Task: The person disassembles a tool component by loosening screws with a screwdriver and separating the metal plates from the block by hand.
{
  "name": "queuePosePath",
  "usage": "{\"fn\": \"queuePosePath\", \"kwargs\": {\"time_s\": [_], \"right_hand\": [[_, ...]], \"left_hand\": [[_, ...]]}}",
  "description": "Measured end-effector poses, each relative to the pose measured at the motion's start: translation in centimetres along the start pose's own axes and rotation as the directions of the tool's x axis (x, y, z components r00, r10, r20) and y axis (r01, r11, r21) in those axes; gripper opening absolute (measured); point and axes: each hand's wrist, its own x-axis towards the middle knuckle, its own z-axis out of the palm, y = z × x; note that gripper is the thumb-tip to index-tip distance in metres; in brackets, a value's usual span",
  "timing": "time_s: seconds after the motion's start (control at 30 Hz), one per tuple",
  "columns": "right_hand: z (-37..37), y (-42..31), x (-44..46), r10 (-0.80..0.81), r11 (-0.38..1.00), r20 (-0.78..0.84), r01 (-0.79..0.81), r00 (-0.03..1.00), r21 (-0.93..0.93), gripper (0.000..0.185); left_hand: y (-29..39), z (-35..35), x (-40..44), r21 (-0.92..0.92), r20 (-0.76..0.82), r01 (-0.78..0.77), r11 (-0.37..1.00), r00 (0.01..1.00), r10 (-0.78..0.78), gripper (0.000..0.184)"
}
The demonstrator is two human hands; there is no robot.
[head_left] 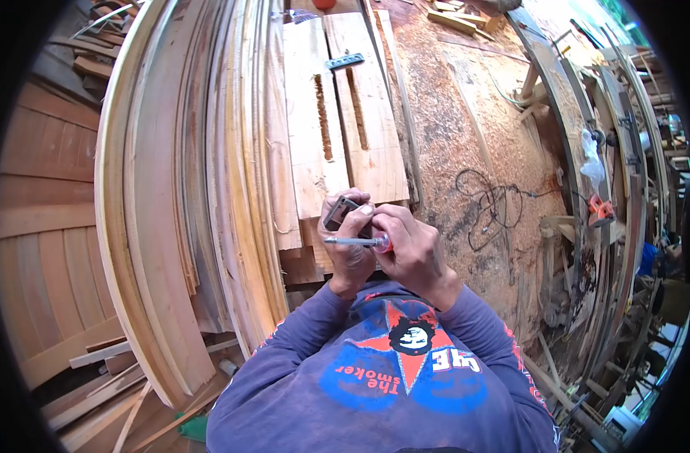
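Observation:
Close in front of my chest, both hands are together. My left hand (pixel 348 245) grips a small dark rectangular metal piece (pixel 340 214), its fingers wrapped round it. The fingers of my right hand (pixel 414 253) are closed on a screwdriver (pixel 381 242) with a reddish clear handle, whose metal shaft points left across my left hand. Just beyond my hands lie two pale boards (pixel 307 113), each with a long narrow slot cut in it. A teal tool or block (pixel 345 61) rests across the far end of the right slot.
Long planks (pixel 164 189) are stacked on the left, beside a panelled wooden door (pixel 50 196). Sawdust (pixel 465 143) covers the surface on the right, where a dark cable (pixel 490 208) lies coiled. Further right are an orange tool (pixel 600 211) and a clear plastic bag (pixel 591 160).

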Motion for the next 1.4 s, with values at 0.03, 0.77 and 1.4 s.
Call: {"fn": "queuePosePath", "kwargs": {"time_s": [0.03,0.77,1.4], "right_hand": [[0.0,0.1,0.2,-0.049,0.995,0.029,0.052,0.998,-0.090,0.030],[-1.2,2.8,1.9,-0.280,0.952,0.107,0.291,0.954,-0.099,0.023],[-2.0,2.7,1.5,0.175,0.916,0.134,-0.211,0.975,0.340,0.019]], "left_hand": [[0.1,-0.1,0.2,-0.054,-0.017,0.085,0.995,0.996,-0.086,0.018],[0.4,0.1,0.6,-0.439,0.008,0.356,0.825,0.920,-0.393,0.015],[1.7,1.0,0.8,-0.402,0.088,0.434,0.806,0.895,-0.437,0.010]]}}
